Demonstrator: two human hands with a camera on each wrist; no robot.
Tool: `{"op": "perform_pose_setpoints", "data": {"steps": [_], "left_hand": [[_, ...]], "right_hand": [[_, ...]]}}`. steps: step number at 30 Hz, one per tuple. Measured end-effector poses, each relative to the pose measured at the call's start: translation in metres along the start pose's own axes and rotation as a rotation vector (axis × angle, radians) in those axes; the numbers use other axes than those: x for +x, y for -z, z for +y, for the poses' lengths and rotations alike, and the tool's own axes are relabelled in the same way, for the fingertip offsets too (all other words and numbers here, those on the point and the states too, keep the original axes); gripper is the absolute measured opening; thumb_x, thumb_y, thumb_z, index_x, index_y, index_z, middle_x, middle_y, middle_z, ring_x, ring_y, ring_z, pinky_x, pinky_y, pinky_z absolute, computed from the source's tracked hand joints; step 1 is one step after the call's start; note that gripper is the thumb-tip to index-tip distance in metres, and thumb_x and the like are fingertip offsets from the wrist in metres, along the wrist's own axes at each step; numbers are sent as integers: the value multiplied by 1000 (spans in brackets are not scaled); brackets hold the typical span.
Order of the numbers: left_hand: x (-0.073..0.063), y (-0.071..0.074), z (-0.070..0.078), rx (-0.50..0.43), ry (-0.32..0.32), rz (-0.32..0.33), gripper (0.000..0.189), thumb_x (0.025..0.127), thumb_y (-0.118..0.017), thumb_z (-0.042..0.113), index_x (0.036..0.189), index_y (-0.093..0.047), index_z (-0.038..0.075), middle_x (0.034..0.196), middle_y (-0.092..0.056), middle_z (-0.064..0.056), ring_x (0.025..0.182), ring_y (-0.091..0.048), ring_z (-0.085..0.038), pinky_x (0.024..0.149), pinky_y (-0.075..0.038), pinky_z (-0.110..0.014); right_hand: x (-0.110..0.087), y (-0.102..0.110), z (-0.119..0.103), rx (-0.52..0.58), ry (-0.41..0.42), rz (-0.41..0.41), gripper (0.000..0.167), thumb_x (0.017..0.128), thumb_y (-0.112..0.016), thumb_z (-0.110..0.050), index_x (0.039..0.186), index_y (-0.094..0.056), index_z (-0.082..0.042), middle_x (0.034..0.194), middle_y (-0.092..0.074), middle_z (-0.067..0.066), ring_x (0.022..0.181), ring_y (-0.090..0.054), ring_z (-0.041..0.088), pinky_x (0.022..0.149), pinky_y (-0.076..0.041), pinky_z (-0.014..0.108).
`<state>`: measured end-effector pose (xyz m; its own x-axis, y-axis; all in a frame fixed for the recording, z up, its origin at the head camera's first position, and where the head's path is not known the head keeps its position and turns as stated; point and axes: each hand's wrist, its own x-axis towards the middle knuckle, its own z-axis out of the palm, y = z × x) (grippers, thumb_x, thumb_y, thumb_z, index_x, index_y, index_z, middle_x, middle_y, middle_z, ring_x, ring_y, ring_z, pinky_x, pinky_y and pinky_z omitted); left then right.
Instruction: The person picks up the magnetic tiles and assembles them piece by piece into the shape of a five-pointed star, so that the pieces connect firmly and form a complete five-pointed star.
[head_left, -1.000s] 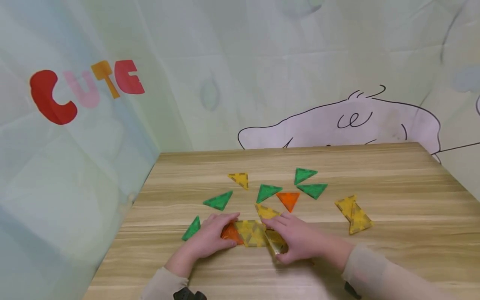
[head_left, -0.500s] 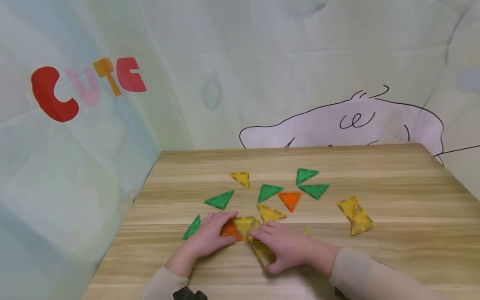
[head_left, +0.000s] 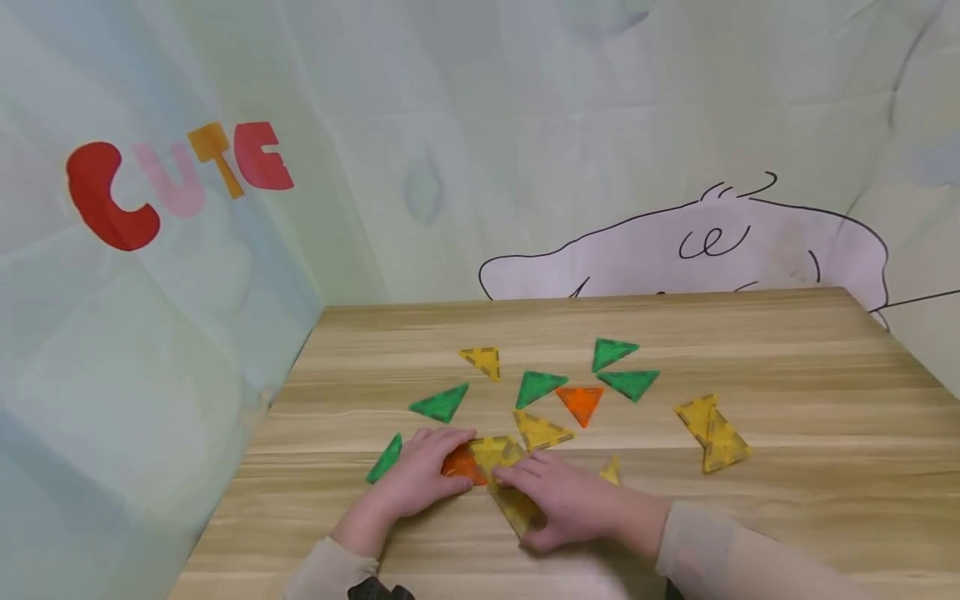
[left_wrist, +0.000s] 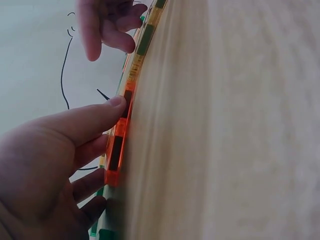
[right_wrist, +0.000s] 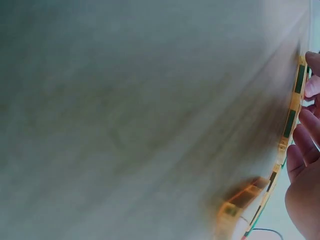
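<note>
On the counter (head_left: 360, 354), well in from its far edge, the left hand (head_left: 422, 473) is half-curled, thumb and fingers bracketing an orange triangle (head_left: 462, 467), seemingly to steady it. A yellow section (head_left: 491, 450) sits right against that piece; it may be more than one tile. The right hand (head_left: 561, 498), bent to about the width of a tile, grips a yellow triangle (head_left: 512, 507) on the section's near side, thumb towards the person, probably to line up the edges. The other pieces lie in an arc towards the far and right edges, perhaps so that both hands have working room. Green triangles (head_left: 441, 404) number five, the leftmost just beside the left hand. Orange makes two, counting the loose orange piece (head_left: 581, 404) farther back. At least seven yellow tiles show: the gripped one, the section, a far one (head_left: 483, 361), one in the middle (head_left: 540, 429), a sliver (head_left: 611, 472) behind the right wrist, and a pair (head_left: 723, 442) nearest the right edge, touching or overlapping.
</note>
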<state>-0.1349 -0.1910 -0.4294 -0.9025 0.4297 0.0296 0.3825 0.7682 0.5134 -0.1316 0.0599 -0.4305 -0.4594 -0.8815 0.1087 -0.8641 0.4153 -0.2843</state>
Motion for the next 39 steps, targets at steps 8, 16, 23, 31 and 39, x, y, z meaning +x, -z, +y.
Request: {"op": "perform_pose_setpoints", "data": {"steps": [8,16,23,31,39], "left_hand": [[0,1,-1,2,-5,-1,59,81,-73,26,133,-52,9,131,-53,-9,116,-43,-30,96,-32,-50],[-6,1,-2,-6,13,-10,59,81,-72,28,133,-51,9,132,-52,-9,117,-43,-30,97,-32,-51],[-8,0,-3,-21,30,-8,59,81,-73,27,134,-52,10,132,-53,-7,117,-43,-29,96,-32,-50],[-2,1,-2,-16,13,-11,59,81,-72,29,134,-51,11,132,-52,-7,118,-42,-30,97,-31,-51],[-1,0,-2,-25,9,-17,59,82,-72,30,134,-51,11,133,-52,-7,120,-41,-30,98,-30,-51]], "right_hand": [[-8,8,8,127,-119,17,78,77,-72,-41,141,-40,-8,127,-53,-2,114,-46,17,98,-39,34],[-22,18,31,115,-184,67,72,79,-72,-36,137,-44,-5,121,-56,-1,113,-49,16,101,-36,40],[-33,27,64,134,-282,112,75,79,-73,-37,138,-42,-2,118,-56,4,114,-48,24,100,-35,47],[-35,38,91,135,-413,154,77,77,-75,-36,138,-42,-3,130,-53,12,120,-43,34,98,-36,50],[-32,42,100,103,-439,129,78,76,-75,-33,138,-41,1,134,-49,17,122,-40,37,102,-31,52]]}}
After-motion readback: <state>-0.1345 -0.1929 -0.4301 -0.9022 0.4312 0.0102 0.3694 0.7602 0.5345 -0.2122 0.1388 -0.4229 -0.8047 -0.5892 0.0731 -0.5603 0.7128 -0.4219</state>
